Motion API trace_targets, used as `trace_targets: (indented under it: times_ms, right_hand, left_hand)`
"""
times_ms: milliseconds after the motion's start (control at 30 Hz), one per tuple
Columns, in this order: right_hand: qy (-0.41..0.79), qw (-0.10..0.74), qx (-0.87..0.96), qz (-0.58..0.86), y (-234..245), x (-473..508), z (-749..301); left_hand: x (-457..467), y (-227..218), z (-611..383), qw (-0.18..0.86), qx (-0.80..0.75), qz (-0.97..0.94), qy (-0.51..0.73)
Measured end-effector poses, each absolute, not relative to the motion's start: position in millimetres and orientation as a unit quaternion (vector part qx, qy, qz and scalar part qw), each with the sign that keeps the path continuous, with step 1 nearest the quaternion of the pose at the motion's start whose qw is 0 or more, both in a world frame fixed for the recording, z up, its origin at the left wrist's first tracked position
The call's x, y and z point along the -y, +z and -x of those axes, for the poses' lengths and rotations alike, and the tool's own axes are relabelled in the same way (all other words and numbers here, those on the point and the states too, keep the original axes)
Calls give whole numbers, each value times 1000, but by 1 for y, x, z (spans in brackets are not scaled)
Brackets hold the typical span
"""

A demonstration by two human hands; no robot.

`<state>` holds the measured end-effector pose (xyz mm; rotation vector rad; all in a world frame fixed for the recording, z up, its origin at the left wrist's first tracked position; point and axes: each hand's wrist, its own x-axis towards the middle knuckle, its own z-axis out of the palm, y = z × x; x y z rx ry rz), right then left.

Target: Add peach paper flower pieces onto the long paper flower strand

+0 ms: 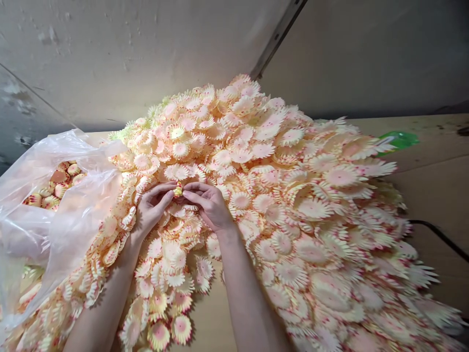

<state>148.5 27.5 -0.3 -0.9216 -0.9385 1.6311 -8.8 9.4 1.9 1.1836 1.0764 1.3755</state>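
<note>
Between both hands, at the middle of the view, is a small yellow flower piece (178, 189) with a reddish tip. My left hand (156, 203) pinches it from the left with thumb and forefinger. From the right, thumb and fingers of my right hand (207, 203) close on the same piece. Both hands hover just over a large heap of cream and pink artificial flower petals (293, 195) with fringed, red-tipped edges. Some petal discs (159, 335) lie nearer to me, below the hands. The lower fingers of each hand are partly hidden.
At left, a clear plastic bag (84, 190) holds several rolled red-and-yellow flower pieces (60, 183). A green wrapper (399, 142) lies behind the heap at right. A black cable (439, 234) crosses the tabletop (432, 190). A pale wall (128, 58) stands behind.
</note>
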Motion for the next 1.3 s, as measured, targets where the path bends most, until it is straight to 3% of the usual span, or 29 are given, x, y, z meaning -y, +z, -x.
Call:
trace_targets:
  times_ms: [400, 1300]
  right_hand:
    - [611, 506, 460, 399, -7, -28, -149]
    - [669, 491, 409, 379, -10, -30, -149]
  left_hand:
    - [-10, 1, 8, 505, -462, -475, 553]
    - [-8, 1, 12, 525, -444, -478, 547]
